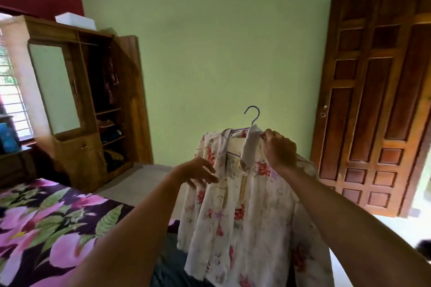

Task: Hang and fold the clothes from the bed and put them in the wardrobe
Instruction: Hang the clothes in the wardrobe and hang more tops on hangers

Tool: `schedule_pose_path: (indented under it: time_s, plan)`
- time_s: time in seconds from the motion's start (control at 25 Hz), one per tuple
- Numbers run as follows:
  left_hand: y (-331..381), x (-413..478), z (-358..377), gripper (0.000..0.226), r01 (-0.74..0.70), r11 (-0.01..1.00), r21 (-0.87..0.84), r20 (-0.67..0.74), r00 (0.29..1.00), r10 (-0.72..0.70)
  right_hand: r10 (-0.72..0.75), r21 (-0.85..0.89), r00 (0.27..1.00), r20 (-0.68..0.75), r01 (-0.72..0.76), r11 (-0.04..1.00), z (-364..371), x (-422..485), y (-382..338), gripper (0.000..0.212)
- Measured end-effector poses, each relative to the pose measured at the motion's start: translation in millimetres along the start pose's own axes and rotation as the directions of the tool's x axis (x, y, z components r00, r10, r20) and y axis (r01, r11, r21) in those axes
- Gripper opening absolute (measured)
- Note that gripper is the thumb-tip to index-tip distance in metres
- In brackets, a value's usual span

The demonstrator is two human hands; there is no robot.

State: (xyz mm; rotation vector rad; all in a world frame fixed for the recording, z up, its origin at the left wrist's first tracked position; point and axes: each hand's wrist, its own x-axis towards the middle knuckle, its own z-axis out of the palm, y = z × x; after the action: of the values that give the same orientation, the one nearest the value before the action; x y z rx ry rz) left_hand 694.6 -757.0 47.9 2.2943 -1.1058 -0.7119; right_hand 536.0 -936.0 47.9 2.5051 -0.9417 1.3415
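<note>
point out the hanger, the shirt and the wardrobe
hanger [255, 119], head view, on the purple hook's shank above the collar.
shirt [242, 214], head view, on the floral front panel.
wardrobe [133, 100], head view, on its open wooden door.

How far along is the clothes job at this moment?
Done: some clothes already hang and lie folded in the open wardrobe. In hand: a floral shirt on a purple hanger, right hand gripping its top, left hand touching its shoulder. Left: carrying it to the wardrobe.
</note>
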Motion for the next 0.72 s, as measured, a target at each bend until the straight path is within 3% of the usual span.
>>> schedule_pose_path:
  time_s: [0.2,0.36,0.56,0.72]
  plan:
    - [19.5,-6.0,46.1,0.044,-0.113,0.993,-0.022,0.08,0.99,0.115,0.095,-0.072,0.992,0.078,-0.089,0.993,-32.5,-47.9,29.1,0.013]
    - [59.1,-4.8,90.3,0.045,-0.193,0.981,0.015,0.178,0.966,0.188,0.137,-0.159,0.99,-0.019,-0.138,0.978,-73.8,-80.2,63.8,0.008]
    - [115.3,10.0,144.8,0.044,-0.321,0.947,0.032,0.247,0.92,0.303,0.306,-0.238,0.951,0.04,-0.289,0.927,-107.2,-100.3,141.2,0.025]
    - [172.5,36.2,193.3,0.044,-0.417,0.909,0.021,0.252,0.882,0.399,0.319,-0.247,0.948,0.014,-0.306,0.92,-127.6,-109.7,212.1,0.024]
